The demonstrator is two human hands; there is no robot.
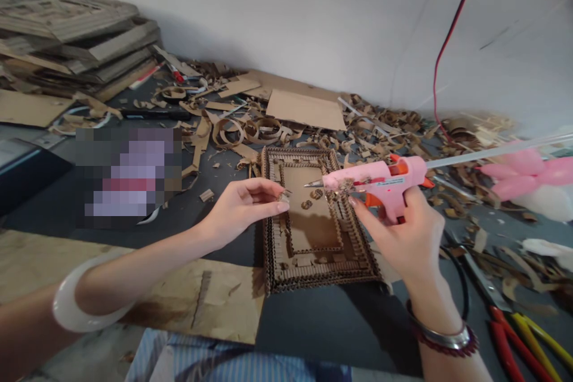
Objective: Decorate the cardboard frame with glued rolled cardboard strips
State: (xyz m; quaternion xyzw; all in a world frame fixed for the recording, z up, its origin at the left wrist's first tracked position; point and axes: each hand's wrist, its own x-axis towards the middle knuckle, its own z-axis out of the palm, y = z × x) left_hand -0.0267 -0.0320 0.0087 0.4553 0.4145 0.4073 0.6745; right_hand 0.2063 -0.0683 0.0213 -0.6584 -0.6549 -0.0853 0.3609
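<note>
My right hand [409,239] grips a pink hot glue gun [358,179] with an orange trigger; a clear glue stick [487,152] juts from its back. The metal nozzle points left. Just left of that tip, my left hand [244,209] pinches a small bit of corrugated cardboard [284,193], mostly hidden by the fingers. Beneath both hands lies a rectangular cardboard frame [277,277] with layered corrugated edges and a recessed middle panel. Two small rolled cardboard coils [307,205] rest on that panel, below the nozzle.
Cardboard curls and scraps [250,131] cover the back of the dark table [313,322]. A stacked cardboard structure [76,42] stands at back left. Red-handled [505,340] and yellow-handled tools [535,340] lie at front right, near pink balloons [532,173]. A pixelated purple item [134,179] is at left.
</note>
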